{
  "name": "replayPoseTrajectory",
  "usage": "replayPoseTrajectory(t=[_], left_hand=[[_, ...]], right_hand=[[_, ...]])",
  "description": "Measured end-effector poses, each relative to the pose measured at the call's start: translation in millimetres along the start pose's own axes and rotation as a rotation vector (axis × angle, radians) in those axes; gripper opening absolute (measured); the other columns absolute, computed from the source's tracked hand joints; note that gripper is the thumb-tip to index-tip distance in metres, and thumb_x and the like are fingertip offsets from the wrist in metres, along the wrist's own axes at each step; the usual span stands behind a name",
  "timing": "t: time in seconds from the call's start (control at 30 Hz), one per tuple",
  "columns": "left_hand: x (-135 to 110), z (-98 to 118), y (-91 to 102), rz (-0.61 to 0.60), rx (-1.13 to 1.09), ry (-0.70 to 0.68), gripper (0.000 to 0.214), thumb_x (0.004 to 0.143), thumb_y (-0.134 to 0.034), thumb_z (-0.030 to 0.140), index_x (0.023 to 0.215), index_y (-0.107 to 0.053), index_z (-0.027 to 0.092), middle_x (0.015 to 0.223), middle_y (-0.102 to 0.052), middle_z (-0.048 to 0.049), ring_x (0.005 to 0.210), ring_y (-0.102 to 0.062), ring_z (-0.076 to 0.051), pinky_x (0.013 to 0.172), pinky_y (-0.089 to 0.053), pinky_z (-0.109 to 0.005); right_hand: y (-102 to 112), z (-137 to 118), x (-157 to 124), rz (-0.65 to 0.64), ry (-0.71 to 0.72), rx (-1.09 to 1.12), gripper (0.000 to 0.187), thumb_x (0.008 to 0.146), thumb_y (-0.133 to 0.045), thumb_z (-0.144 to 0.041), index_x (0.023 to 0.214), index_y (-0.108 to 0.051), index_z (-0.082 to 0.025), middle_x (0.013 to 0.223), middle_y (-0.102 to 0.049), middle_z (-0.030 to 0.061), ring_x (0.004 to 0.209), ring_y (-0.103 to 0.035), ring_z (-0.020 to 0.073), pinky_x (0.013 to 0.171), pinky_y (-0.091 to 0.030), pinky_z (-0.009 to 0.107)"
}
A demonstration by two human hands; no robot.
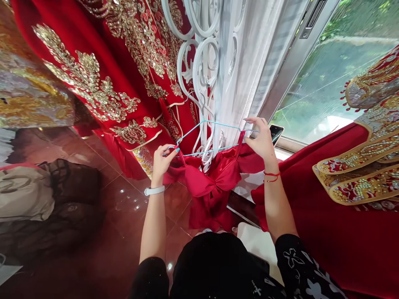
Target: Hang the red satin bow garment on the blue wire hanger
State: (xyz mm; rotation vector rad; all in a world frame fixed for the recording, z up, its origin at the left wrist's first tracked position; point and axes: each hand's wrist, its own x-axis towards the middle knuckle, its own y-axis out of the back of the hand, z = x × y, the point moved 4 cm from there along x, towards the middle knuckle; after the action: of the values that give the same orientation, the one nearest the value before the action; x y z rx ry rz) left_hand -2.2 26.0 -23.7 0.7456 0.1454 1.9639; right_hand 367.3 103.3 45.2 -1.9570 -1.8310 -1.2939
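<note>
Both hands are up at the light-blue hanger [218,123], one at either end, and between them hangs a red dress [215,180], its gathered bodice facing up toward the wearer of the camera. On the left, the left hand [163,160] pinches thumb to fingers at the hanger's end, right where one shoulder strap [181,158] loops over. Across on the other side, the right hand [260,137] has its thumb and fingers curled about the opposite end, one finger reaching outward, beside the second strap, which sits over the wire. The hanger's hook rises in front of a white scrolled rack [199,62]; whether it catches there, one cannot tell. A phone [277,133] shows just behind the right hand. Gold-embroidered red garments [109,83] crowd the upper left, a beaded garment [358,174] fills the right, and dark bags [75,207] sit on the glossy tiled floor [124,249].
</note>
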Motion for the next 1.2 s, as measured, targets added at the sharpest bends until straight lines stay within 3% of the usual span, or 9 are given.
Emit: replayPoseTrajectory(t=[0.1, 0.2, 0.33, 0.43, 0.63, 0.8, 0.93, 1.03, 1.2], left_hand=[[-6, -1, -0.7, 0.023, -0.016, -0.037, 0.024, 0.08, -0.074, 0.042, 0.097, -0.075, 0.024, 0.088, -0.064, -0.0033, 0.094, -0.058, -0.022, 0.093, -0.047, -0.037], [-23, -15, 1.3, 0.115, -0.16, 0.0, 0.063, 0.071, -0.084, 0.045, 0.129, -0.063, 0.03, 0.131, -0.06, -0.0083, 0.123, -0.058, -0.025, 0.1, -0.051, -0.038], [-57, -51, -4.1, 0.036, -0.38, 0.168, 0.09, 0.069, -0.086, 0.053, 0.146, -0.046, 0.029, 0.135, -0.064, -0.0135, 0.128, -0.062, -0.028, 0.106, -0.053, -0.043], [-75, -71, -3.9, 0.058, -0.423, 0.213, 0.085, 0.069, -0.083, 0.061, 0.141, -0.053, 0.026, 0.14, -0.064, -0.0168, 0.131, -0.062, -0.032, 0.105, -0.055, -0.044], [-87, -85, -7.9, 0.219, -0.325, 0.364, 0.063, 0.066, -0.081, 0.062, 0.11, -0.066, 0.02, 0.109, -0.073, -0.0122, 0.1, -0.072, -0.026, 0.093, -0.06, -0.042], [-70, -65, 10.5, 0.413, -0.355, 0.325, 0.045, 0.068, -0.079, 0.056, 0.089, -0.064, 0.02, 0.084, -0.068, -0.0028, 0.08, -0.067, -0.018, 0.08, -0.058, -0.035], [-30, -15, 31.1, 0.19, -0.15, 0.125, 0.039, 0.072, -0.078, 0.052, 0.09, -0.068, 0.019, 0.084, -0.069, -0.0026, 0.08, -0.065, -0.019, 0.075, -0.054, -0.031], [-2, 23, 28.5, -0.151, 0.002, -0.026, 0.041, 0.075, -0.078, 0.053, 0.095, -0.072, 0.017, 0.089, -0.072, -0.005, 0.085, -0.066, -0.022, 0.081, -0.054, -0.033], [16, 35, 11.8, -0.427, 0.157, -0.06, 0.053, 0.078, -0.076, 0.054, 0.117, -0.07, 0.019, 0.109, -0.075, -0.0088, 0.101, -0.068, -0.028, 0.094, -0.053, -0.041]], right_hand=[[-33, -36, -13, -0.057, 0.03, 0.138, 0.04, 0.082, -0.068, -0.022, 0.122, -0.068, -0.024, 0.119, -0.07, 0.0065, 0.115, -0.066, 0.0249, 0.111, -0.049, 0.044], [-105, -64, -29, -0.361, -0.011, 0.335, 0.039, 0.089, -0.067, -0.028, 0.127, -0.07, -0.024, 0.118, -0.076, 0.007, 0.111, -0.071, 0.0235, 0.107, -0.052, 0.041], [-190, -81, -37, -0.517, -0.044, 0.309, 0.042, 0.092, -0.071, -0.03, 0.133, -0.068, -0.03, 0.136, -0.072, 0.0049, 0.131, -0.063, 0.0247, 0.123, -0.033, 0.048], [-221, -84, -38, -0.505, -0.127, 0.234, 0.028, 0.096, -0.068, -0.032, 0.123, -0.074, -0.03, 0.127, -0.077, 0.0035, 0.125, -0.067, 0.0243, 0.124, -0.024, 0.051], [-227, -80, -42, -0.422, -0.209, 0.21, 0.017, 0.098, -0.066, -0.036, 0.106, -0.079, -0.029, 0.116, -0.08, 0.0005, 0.11, -0.072, 0.0206, 0.121, -0.022, 0.045], [-222, -78, -48, -0.421, -0.22, 0.239, 0.017, 0.097, -0.067, -0.038, 0.101, -0.081, -0.029, 0.108, -0.082, 0.0005, 0.104, -0.073, 0.0215, 0.119, -0.023, 0.045], [-218, -78, -49, -0.417, -0.223, 0.232, 0.016, 0.094, -0.071, -0.04, 0.099, -0.081, -0.028, 0.104, -0.083, 0.0007, 0.103, -0.074, 0.0229, 0.114, -0.031, 0.046], [-220, -75, -44, -0.434, -0.227, 0.211, 0.011, 0.093, -0.072, -0.031, 0.098, -0.082, -0.028, 0.105, -0.082, 0.0007, 0.106, -0.073, 0.0244, 0.113, -0.036, 0.047], [-216, -73, -40, -0.504, -0.184, 0.375, 0.02, 0.089, -0.067, -0.017, 0.101, -0.082, -0.024, 0.107, -0.082, 0.0038, 0.107, -0.074, 0.0241, 0.104, -0.05, 0.041]])
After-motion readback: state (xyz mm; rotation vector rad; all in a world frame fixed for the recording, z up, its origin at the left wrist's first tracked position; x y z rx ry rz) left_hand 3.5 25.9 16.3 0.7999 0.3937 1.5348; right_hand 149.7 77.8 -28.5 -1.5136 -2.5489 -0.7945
